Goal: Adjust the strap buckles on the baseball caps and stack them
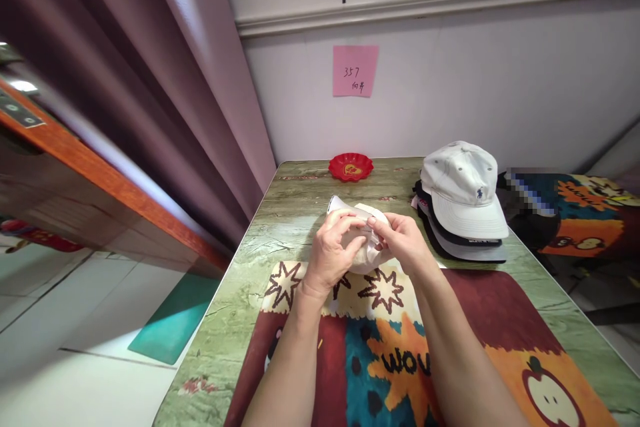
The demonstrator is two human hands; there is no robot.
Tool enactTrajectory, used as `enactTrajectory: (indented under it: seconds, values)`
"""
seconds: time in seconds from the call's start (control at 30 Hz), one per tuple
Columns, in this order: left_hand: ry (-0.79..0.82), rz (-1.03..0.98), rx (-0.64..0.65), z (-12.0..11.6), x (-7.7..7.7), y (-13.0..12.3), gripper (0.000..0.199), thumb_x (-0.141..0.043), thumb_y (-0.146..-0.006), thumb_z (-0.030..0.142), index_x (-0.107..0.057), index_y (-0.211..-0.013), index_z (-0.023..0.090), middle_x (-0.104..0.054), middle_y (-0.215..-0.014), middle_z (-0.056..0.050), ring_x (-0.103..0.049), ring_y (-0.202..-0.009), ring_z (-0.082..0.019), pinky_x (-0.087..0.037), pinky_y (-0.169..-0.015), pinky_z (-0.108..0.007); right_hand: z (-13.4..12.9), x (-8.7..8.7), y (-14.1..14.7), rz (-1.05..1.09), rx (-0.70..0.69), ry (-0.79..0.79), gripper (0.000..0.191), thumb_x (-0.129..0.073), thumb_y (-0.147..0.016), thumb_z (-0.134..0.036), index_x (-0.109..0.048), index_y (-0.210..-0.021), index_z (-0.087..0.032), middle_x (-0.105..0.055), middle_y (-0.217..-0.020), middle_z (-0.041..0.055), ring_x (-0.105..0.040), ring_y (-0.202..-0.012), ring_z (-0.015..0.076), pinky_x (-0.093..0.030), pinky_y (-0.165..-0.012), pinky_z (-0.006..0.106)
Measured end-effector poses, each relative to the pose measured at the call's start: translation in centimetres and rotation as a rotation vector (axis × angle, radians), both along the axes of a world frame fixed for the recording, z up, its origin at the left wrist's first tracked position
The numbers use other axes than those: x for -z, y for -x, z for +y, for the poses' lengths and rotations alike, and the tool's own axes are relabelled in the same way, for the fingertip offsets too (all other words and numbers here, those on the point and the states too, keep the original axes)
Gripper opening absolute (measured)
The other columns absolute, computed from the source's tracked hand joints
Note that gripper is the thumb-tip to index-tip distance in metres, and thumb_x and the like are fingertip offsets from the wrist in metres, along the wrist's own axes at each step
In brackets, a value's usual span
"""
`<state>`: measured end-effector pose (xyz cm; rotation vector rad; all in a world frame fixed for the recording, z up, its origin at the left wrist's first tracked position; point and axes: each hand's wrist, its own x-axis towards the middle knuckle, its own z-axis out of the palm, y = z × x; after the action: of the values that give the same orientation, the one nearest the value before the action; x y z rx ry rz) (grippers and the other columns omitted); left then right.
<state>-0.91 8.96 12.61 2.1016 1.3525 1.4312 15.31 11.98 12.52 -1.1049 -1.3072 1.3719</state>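
Note:
A pale white cap (361, 261), mostly covered by my fingers, is held over the far edge of the patterned mat. Its stiff edge sticks up past the fingers at the upper left. My left hand (334, 247) grips the cap from the left, fingers curled over it. From the right, my right hand (400, 237) pinches its near side, thumb and forefinger close to the left fingertips. The small part between the fingertips is too hidden to make out. To the right of my hands stands a stack of caps, a white cap (465, 180) on top and dark ones beneath.
A red scalloped plate (351, 167) sits at the table's far edge. The colourful mat (360, 353) lies under my forearms on the green wood-patterned table (235, 300). Behind is a wall with a pink note (355, 71). A purple curtain (200, 80) hangs at left.

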Motion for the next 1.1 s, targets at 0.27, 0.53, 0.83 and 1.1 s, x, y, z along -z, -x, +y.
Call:
enactTrajectory:
  seconds: [0.27, 0.53, 0.83, 1.1]
  values:
    - [-0.074, 0.034, 0.009, -0.1, 0.7, -0.6, 0.026, -0.059, -0.090, 0.011, -0.067, -0.110, 0.025, -0.072, -0.112, -0.006, -0.067, -0.107, -0.021, -0.055, -0.095, -0.035, -0.6, -1.3, -0.1, 0.028, -0.085, 0.021, 0.052, -0.076, -0.067, -0.067, -0.058, -0.066, -0.018, -0.045, -0.054, -0.0035, -0.043, -0.050, 0.0099, -0.033, -0.044, 0.023]
    - [-0.018, -0.184, -0.056, 0.3, 1.4, -0.2, 0.018, -0.072, -0.087, 0.025, -0.072, -0.104, 0.024, -0.073, -0.109, -0.006, -0.070, -0.095, -0.018, -0.058, -0.085, -0.031, -0.4, -1.4, -1.2, 0.037, 0.035, -0.055, 0.051, -0.063, -0.085, -0.065, -0.070, -0.099, -0.017, -0.039, -0.054, -0.0064, -0.035, -0.049, 0.0088, -0.028, -0.044, 0.023]
    - [0.291, -0.768, 0.031, 1.5, 2.1, 0.6, 0.029, -0.088, -0.066, 0.029, -0.077, -0.090, 0.018, -0.068, -0.091, -0.003, -0.065, -0.072, -0.012, -0.057, -0.061, -0.022, -1.3, -3.0, -2.8, -0.130, 0.181, -0.258, 0.036, -0.057, -0.091, -0.042, -0.069, -0.116, -0.020, -0.070, -0.098, 0.0077, -0.055, -0.068, 0.0154, -0.046, -0.058, 0.028]
    - [0.415, -0.900, 0.126, 1.4, 1.9, 0.4, 0.033, -0.090, -0.062, 0.026, -0.075, -0.089, 0.017, -0.074, -0.077, -0.001, -0.068, -0.066, -0.013, -0.060, -0.070, -0.028, -2.2, -3.1, -1.3, -0.250, 0.123, -0.275, 0.041, -0.065, -0.086, -0.058, -0.075, -0.088, -0.018, -0.062, -0.064, 0.0038, -0.054, -0.060, 0.0165, -0.041, -0.054, 0.027]
